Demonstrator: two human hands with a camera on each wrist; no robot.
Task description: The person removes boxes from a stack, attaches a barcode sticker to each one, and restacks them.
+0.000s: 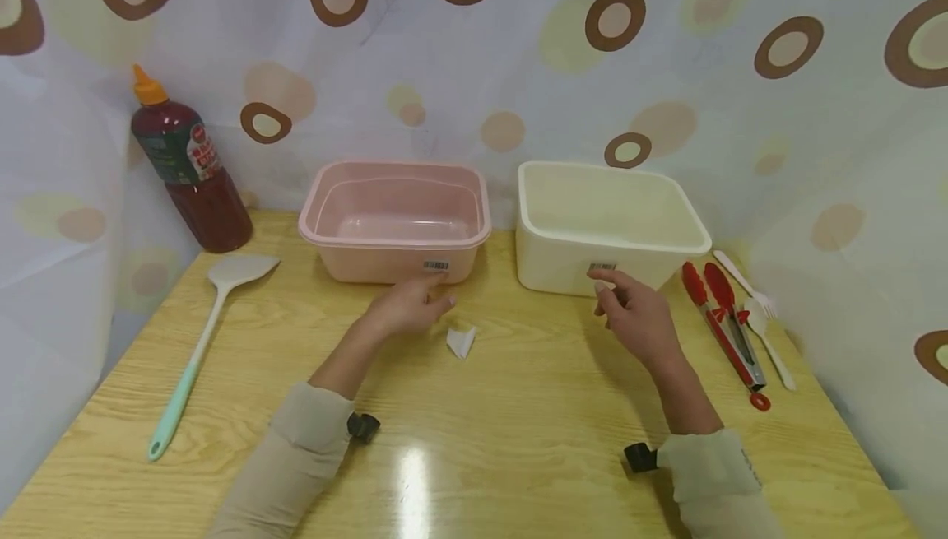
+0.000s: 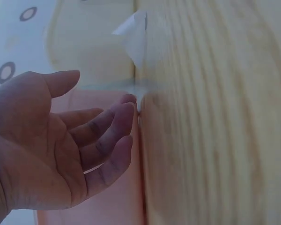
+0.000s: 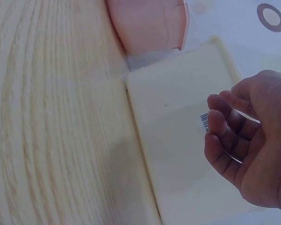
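My left hand [image 1: 410, 306] is at the front of a pink plastic tub [image 1: 323, 240], just below its barcode sticker [image 1: 435, 265]. In the left wrist view its fingers [image 2: 114, 122] bend loosely with nothing between them, and the thumb stands apart. A small folded piece of white paper [image 1: 462, 342] lies on the table just right of that hand. My right hand [image 1: 635, 314] is before a cream plastic tub [image 1: 551, 263], index fingertip right by its barcode label [image 3: 204, 122]. The other right fingers curl loosely around nothing. Both tubs appear empty inside.
A red sauce bottle [image 1: 194, 173] leans back left, behind a turner [image 1: 198, 350] with a mint handle. Red-tipped tongs [image 1: 729, 325], a white fork [image 1: 743, 280] and another white utensil [image 1: 770, 346] lie at right. Patterned sheeting [image 1: 459, 53] hangs behind the wooden table [image 1: 518, 440].
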